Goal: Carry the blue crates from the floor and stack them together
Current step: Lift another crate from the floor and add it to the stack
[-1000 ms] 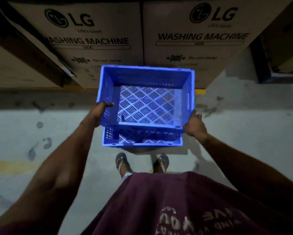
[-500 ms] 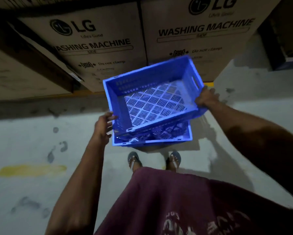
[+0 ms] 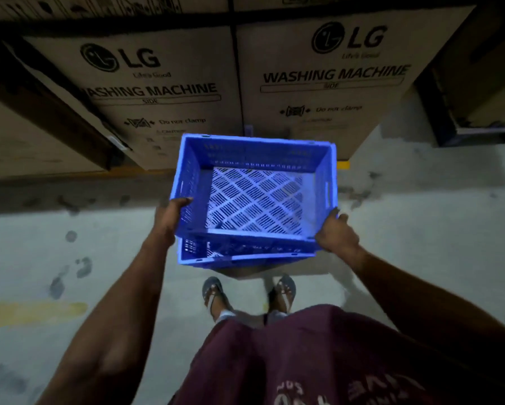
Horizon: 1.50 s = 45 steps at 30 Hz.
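Note:
An empty blue crate (image 3: 255, 159) with a slatted bottom is held roughly level in front of me, over a second blue crate (image 3: 239, 254) that stands on the floor. Only the near edge of the lower crate shows under the upper one. My left hand (image 3: 171, 217) grips the upper crate's left wall near its front corner, thumb over the rim. My right hand (image 3: 336, 233) grips its front right corner. Whether the upper crate rests on the lower one is unclear.
Two tall cardboard washing-machine boxes (image 3: 327, 83) stand close behind the crates, with more boxes to the left (image 3: 26, 135) and right (image 3: 479, 92). My feet in sandals (image 3: 213, 293) stand just behind the lower crate. A yellow floor mark (image 3: 35, 311) lies at left.
The upper crate was tilted with its right side raised; now it has swung back level and lower over the bottom crate. My right hand came down with it.

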Motion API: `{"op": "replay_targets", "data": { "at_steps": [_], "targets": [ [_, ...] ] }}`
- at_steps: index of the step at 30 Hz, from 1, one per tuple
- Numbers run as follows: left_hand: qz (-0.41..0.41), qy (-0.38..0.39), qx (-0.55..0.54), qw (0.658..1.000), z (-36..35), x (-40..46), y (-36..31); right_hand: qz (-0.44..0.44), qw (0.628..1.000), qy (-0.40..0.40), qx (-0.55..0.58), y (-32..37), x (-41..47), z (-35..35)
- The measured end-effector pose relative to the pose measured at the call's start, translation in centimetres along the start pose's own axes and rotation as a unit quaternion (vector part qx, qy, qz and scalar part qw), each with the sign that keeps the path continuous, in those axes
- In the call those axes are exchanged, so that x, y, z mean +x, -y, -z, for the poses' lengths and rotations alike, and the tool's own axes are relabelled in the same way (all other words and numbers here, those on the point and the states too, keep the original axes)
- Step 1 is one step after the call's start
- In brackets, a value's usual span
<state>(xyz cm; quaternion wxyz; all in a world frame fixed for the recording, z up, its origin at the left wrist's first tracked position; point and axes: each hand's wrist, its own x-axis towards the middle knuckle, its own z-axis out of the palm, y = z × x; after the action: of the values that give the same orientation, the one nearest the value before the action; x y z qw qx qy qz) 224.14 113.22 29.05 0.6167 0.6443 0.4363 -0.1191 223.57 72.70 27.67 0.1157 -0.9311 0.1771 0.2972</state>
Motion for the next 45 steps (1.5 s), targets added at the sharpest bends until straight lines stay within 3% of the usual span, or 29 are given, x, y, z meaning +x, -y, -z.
{"op": "replay_targets", "data": {
  "at_steps": [4, 8, 11, 15, 17, 20, 25, 28, 32, 37, 41, 45],
  "targets": [
    [-0.038, 0.030, 0.086, 0.995, 0.0, 5.4, -2.1, -0.008, 0.997, 0.059, 0.039, 0.8, -1.5, -2.2],
    [-0.106, 0.005, 0.165, 0.981, -0.9, 5.8, -2.2, -0.014, 0.999, 0.029, 0.033, 2.9, 0.5, -0.8],
    [-0.093, -0.003, 0.252, 0.963, 0.2, 10.0, 1.8, -0.016, 0.999, 0.020, 0.034, 4.4, 3.1, 1.4],
    [-0.084, -0.015, 0.413, 0.907, 0.8, 5.2, 0.9, 0.009, 0.999, 0.030, 0.017, 5.2, 3.5, 0.9],
    [-0.092, 0.007, 0.422, 0.902, 1.1, 3.8, 0.8, 0.007, 1.000, 0.010, 0.021, 4.0, 1.5, -0.4],
    [-0.116, 0.003, 0.366, 0.923, 2.0, 5.8, 2.4, 0.016, 1.000, -0.009, 0.006, 2.3, 0.3, -1.1],
    [-0.078, 0.013, 0.194, 0.978, 1.4, 7.7, 7.2, 0.048, 0.998, -0.030, -0.033, 3.3, 7.7, 2.9],
    [-0.065, 0.023, 0.107, 0.992, 0.0, 3.5, 7.6, 0.060, 0.996, -0.029, -0.060, 4.8, 11.9, 5.9],
    [-0.049, 0.003, 0.058, 0.997, -1.6, -3.8, 6.6, 0.096, 0.992, -0.033, -0.074, 5.3, 11.9, 7.7],
    [0.041, 0.021, -0.006, 0.999, 1.2, -0.1, 7.9, 0.100, 0.991, -0.051, -0.069, 2.5, 4.0, 4.4],
    [0.040, 0.013, -0.027, 0.999, 1.9, 2.1, 8.0, 0.084, 0.995, -0.057, -0.026, 0.8, -2.6, -0.3],
    [0.025, -0.015, -0.013, 0.999, 2.6, 3.3, 8.1, 0.065, 0.994, -0.087, 0.003, 0.6, -1.8, -1.6]
  ]
}}
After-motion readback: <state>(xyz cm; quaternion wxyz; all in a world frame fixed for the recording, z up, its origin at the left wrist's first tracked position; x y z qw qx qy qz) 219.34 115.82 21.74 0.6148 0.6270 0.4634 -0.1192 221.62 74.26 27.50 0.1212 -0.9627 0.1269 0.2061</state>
